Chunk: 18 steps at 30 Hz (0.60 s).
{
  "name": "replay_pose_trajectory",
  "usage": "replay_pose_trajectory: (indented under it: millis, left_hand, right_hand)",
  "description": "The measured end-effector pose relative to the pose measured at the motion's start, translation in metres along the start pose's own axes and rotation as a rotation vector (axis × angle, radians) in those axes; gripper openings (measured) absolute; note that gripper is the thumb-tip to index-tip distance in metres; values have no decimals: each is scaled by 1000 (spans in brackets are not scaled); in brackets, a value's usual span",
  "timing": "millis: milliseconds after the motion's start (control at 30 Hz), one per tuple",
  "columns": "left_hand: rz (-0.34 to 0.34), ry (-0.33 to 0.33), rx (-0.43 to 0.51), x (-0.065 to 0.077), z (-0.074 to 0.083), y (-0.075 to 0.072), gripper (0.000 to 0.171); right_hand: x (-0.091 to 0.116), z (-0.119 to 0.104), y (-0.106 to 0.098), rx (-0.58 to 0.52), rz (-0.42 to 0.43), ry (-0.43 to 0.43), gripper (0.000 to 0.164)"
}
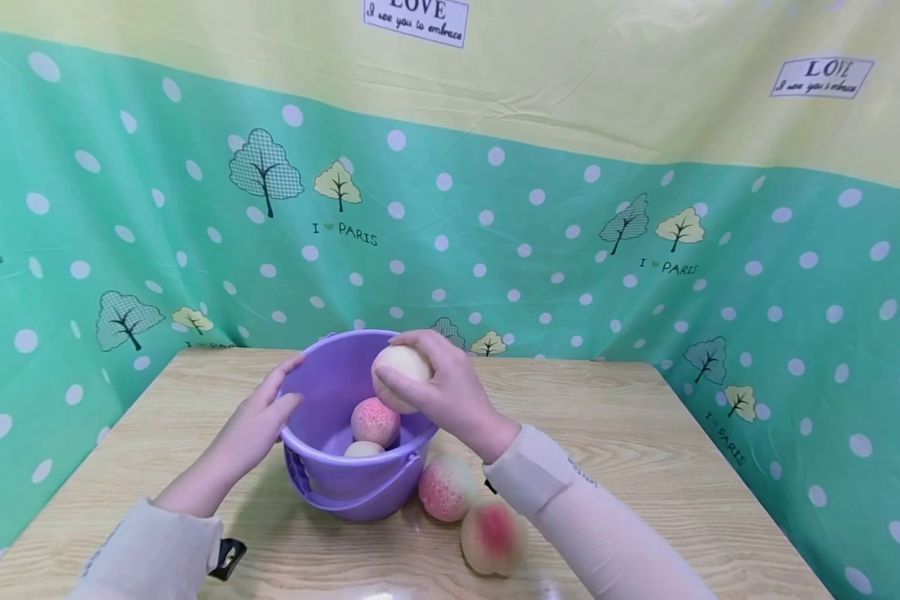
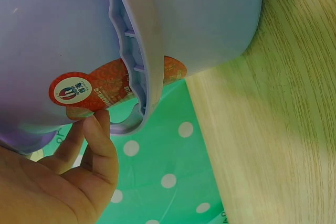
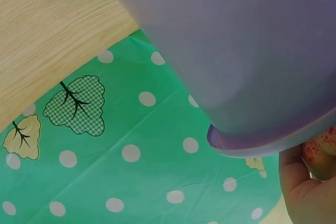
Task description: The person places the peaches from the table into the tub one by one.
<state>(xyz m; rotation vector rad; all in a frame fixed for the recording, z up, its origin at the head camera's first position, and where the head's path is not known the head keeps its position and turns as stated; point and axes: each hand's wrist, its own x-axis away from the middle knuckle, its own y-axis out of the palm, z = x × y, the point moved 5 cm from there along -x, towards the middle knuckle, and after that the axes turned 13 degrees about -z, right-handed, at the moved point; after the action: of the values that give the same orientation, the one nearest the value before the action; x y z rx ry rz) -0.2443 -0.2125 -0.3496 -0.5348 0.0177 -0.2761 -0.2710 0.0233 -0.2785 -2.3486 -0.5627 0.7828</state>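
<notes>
A purple bucket stands on the table. My left hand grips its left rim; in the left wrist view the bent fingers of that hand are at the outer wall, by a red sticker. Over the right part of the opening, my right hand holds a pale peach, thumb and fingers around it. Red speckles show on this peach in the right wrist view. Inside the bucket lie a pink speckled peach and a paler peach, partly hidden by the rim.
Two more peaches, one pink and white and one with a red blush, lie on the wooden table right of the bucket. The bucket's handle hangs down its side. A green dotted curtain encloses the table's back and sides.
</notes>
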Motion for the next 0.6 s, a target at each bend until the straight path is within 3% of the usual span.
replay_pose_trajectory:
  millis: [600]
  left_hand:
    - [-1, -2, -2, 0, 0, 0, 61]
  right_hand:
    - [-4, -3, 4, 62, -99, 22, 38]
